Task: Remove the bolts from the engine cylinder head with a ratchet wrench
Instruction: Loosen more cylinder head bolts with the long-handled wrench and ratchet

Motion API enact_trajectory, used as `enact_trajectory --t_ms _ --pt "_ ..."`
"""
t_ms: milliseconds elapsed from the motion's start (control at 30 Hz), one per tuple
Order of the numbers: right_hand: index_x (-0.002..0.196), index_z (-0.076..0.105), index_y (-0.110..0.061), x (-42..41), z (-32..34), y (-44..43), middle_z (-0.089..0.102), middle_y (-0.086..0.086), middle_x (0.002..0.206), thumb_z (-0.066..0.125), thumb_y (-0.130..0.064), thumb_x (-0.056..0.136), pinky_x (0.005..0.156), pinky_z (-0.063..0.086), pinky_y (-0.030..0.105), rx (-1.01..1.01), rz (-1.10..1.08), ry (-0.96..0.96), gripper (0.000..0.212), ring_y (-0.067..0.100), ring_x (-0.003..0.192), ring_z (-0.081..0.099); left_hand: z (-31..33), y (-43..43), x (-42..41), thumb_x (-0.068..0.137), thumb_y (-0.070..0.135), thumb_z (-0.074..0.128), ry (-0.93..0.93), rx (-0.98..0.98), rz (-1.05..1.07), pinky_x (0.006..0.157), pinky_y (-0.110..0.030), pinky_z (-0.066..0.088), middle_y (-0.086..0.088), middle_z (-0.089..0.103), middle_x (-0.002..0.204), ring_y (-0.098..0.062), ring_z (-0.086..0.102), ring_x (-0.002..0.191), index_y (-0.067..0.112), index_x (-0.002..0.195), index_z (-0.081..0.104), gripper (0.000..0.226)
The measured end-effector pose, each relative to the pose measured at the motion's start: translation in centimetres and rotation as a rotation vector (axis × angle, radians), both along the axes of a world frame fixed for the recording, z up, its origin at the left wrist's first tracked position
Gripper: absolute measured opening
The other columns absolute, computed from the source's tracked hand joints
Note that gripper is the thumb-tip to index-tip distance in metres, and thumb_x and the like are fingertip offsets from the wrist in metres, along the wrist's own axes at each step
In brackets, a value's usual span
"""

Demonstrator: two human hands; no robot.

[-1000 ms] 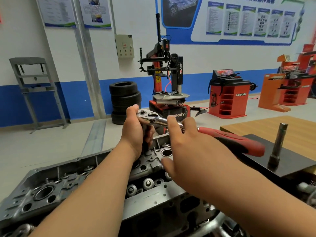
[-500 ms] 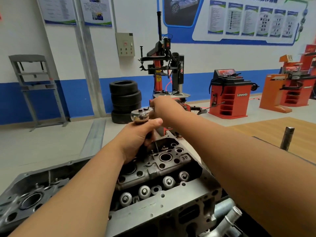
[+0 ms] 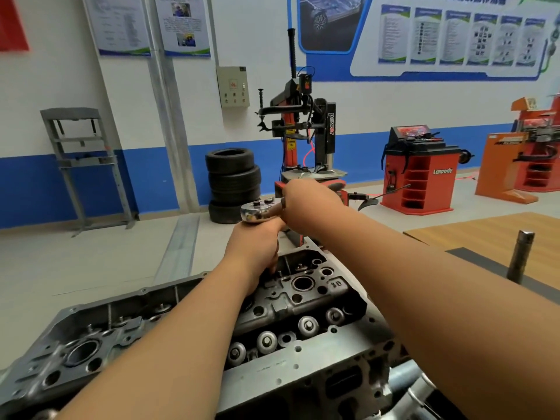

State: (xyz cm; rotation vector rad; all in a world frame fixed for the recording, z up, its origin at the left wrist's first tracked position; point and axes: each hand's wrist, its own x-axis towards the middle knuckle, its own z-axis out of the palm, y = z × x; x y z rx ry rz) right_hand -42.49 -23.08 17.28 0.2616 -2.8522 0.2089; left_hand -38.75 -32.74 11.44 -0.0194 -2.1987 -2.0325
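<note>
The grey metal engine cylinder head point(image 3: 306, 298) lies across the lower part of the view. The chrome head of the ratchet wrench point(image 3: 257, 211) stands above its far end. My left hand point(image 3: 254, 250) is wrapped around the extension under the ratchet head, which it hides. My right hand point(image 3: 309, 201) grips the wrench handle beyond the ratchet head; only a bit of red grip shows past the fist. The bolt under the socket is hidden.
A loose metal socket extension point(image 3: 520, 256) stands upright on a black mat point(image 3: 472, 259) on the wooden table point(image 3: 491, 231) at right. Behind are a tire changer point(image 3: 306, 137), stacked tires point(image 3: 233, 183) and red shop machines point(image 3: 421, 171).
My right hand swung the wrench handle from the right side away toward the far end, so the red grip is now mostly hidden. My left hand stayed under the ratchet head.
</note>
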Motion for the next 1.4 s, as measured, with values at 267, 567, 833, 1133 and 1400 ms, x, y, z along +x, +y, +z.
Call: enact_trajectory --t_ms 267,567,833,1133,1400 --pt "0.127 0.030 -0.014 13.3 -2.6 2.6 0.027 0.007 0.098 0.054 -0.032 0.088 0.040 0.028 0.027 0.115 -0.078 0.148 0.049 0.023 0.063 0.038 0.0 0.5 -0.1 0.093 0.010 0.045 0.179 -0.480 0.238 0.050 -0.025 0.034 -0.002 0.056 0.066 -0.022 0.054 0.062 0.018 0.083 0.054 0.016" --pt "0.139 0.017 0.006 15.9 -3.7 -1.0 0.030 0.021 0.121 0.046 -0.005 0.092 0.036 0.032 0.026 0.136 -0.101 0.180 0.056 0.019 0.056 0.035 0.8 0.4 1.2 0.100 0.009 0.031 0.155 -0.779 0.267 0.086 -0.027 0.040 -0.012 0.058 0.121 -0.025 0.054 0.109 0.008 0.115 0.053 0.026" --pt "0.081 0.049 -0.013 8.0 -0.3 2.6 0.051 0.002 0.073 0.055 -0.025 0.088 0.057 0.050 0.035 0.082 -0.191 0.060 0.015 0.022 0.064 0.053 -0.3 0.9 1.0 0.084 0.015 0.063 0.140 -0.032 0.187 0.057 -0.029 0.041 0.004 0.051 0.054 -0.018 0.045 0.052 0.019 0.060 0.052 0.027" --pt "0.068 0.049 -0.015 0.2 0.8 0.8 0.052 0.003 0.069 0.053 -0.029 0.088 0.049 0.034 0.028 0.109 0.057 0.037 0.025 0.017 0.061 0.050 0.0 -0.8 0.7 0.090 0.014 0.056 0.003 0.085 -0.212 0.050 -0.030 0.025 0.007 0.029 0.039 -0.011 0.025 0.037 0.019 0.034 0.047 0.057" --pt "0.122 0.053 -0.008 0.7 1.1 -2.1 0.054 0.010 0.120 0.056 -0.017 0.090 0.103 0.037 0.045 0.060 0.163 -0.070 0.033 0.029 0.113 0.052 -0.1 -0.8 0.3 0.080 0.015 0.051 0.000 -0.104 -0.046 0.053 -0.032 0.043 -0.011 0.059 0.065 -0.015 0.040 0.036 0.009 0.070 0.060 0.015"
